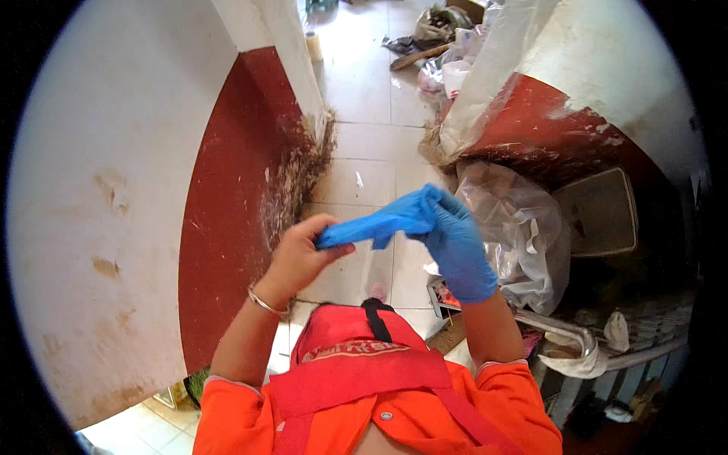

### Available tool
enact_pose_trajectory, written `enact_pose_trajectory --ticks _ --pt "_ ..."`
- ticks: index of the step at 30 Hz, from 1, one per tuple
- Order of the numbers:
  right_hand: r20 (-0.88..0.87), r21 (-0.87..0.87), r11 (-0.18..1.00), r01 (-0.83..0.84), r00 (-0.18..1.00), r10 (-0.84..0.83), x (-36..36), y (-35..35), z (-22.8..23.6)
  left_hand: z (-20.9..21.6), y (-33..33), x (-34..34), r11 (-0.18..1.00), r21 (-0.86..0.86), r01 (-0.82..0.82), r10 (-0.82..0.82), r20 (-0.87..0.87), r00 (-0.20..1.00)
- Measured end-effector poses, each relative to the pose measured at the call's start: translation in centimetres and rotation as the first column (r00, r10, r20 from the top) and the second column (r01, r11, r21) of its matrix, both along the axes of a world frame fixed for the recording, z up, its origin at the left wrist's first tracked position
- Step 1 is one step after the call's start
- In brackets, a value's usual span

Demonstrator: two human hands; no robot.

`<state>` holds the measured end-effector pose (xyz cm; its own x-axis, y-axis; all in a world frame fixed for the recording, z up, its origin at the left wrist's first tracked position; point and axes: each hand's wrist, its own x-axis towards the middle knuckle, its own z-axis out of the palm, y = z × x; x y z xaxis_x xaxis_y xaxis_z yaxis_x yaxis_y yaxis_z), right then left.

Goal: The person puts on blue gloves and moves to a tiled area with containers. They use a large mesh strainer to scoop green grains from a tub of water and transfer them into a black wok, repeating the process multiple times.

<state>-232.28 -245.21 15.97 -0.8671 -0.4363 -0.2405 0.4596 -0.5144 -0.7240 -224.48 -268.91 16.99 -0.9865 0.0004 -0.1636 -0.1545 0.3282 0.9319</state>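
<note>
A blue disposable glove point(383, 220) is stretched between my two hands in front of my chest. My bare left hand point(302, 254), with a bangle on its wrist, pinches one end of it between thumb and fingers. The other end is gripped by my right hand point(457, 241), which wears a matching blue glove. Part of the loose glove droops below the middle. Beneath my forearms I see my orange shirt and a red apron point(356, 379).
Red-and-white walls with peeling paint point(227, 189) flank a tiled passage point(364, 140). To the right stand a clear plastic bag point(523, 227), a grey bin point(599, 212) and a curved metal rail point(565, 326). Bags and rubbish point(451, 57) lie ahead.
</note>
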Motion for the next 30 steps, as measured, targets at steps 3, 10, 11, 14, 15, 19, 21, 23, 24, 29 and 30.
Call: enact_pose_trajectory --ticks 3,10,11,14,15,19,21,23,24,29,30 --pt "0.034 -0.108 0.994 0.008 0.999 -0.004 -3.9 1.0 -1.1 -1.3 -1.0 -3.1 0.916 0.391 -0.095 0.095 0.018 0.995" --pt "0.028 -0.096 0.993 0.063 0.998 -0.060 -12.7 -0.9 -2.5 -2.2 -4.9 -11.6 0.528 0.830 -0.179 0.231 0.062 0.971" --pt "0.009 -0.086 0.992 0.090 0.996 -0.089 -14.1 -1.3 -2.7 -2.6 -5.8 -13.2 0.555 0.823 -0.122 0.222 -0.006 0.975" --pt "-0.034 -0.046 0.997 0.067 0.997 -0.068 -18.5 -3.1 -1.0 -3.5 -8.5 -18.8 0.627 0.778 -0.039 0.173 -0.090 0.981" --pt "-0.038 -0.031 0.996 0.084 0.996 -0.085 -19.8 -3.9 -0.2 -3.7 -9.2 -20.5 0.652 0.758 -0.032 0.153 -0.090 0.984" --pt "-0.041 0.024 0.997 0.069 0.997 -0.068 -25.5 -7.6 1.1 -4.4 -11.5 -27.1 0.966 0.209 -0.154 0.199 -0.213 0.957" --pt "-0.134 0.183 0.980 0.077 0.990 -0.053 -27.6 -10.7 1.9 -3.2 -12.0 -29.6 0.986 -0.038 -0.163 0.148 -0.255 0.955" --pt "-0.194 0.368 0.930 0.018 0.979 0.058 -29.8 -13.6 1.9 -1.9 -10.9 -31.7 0.938 0.322 -0.129 0.142 -0.020 0.990" --pt "-0.165 0.284 0.958 -0.031 0.983 0.081 -30.5 -15.6 2.4 -2.0 -10.9 -32.5 0.896 0.439 -0.074 0.050 0.067 0.997" --pt "-0.240 0.456 0.876 -0.160 0.925 0.294 -35.1 -18.5 -1.0 -3.8 -10.0 -36.2 0.579 0.707 -0.405 0.241 0.326 0.914" --pt "-0.242 0.472 0.867 -0.156 0.923 0.298 -36.1 -18.5 -1.5 -3.9 -10.2 -36.8 0.490 0.728 -0.480 0.264 0.401 0.877"
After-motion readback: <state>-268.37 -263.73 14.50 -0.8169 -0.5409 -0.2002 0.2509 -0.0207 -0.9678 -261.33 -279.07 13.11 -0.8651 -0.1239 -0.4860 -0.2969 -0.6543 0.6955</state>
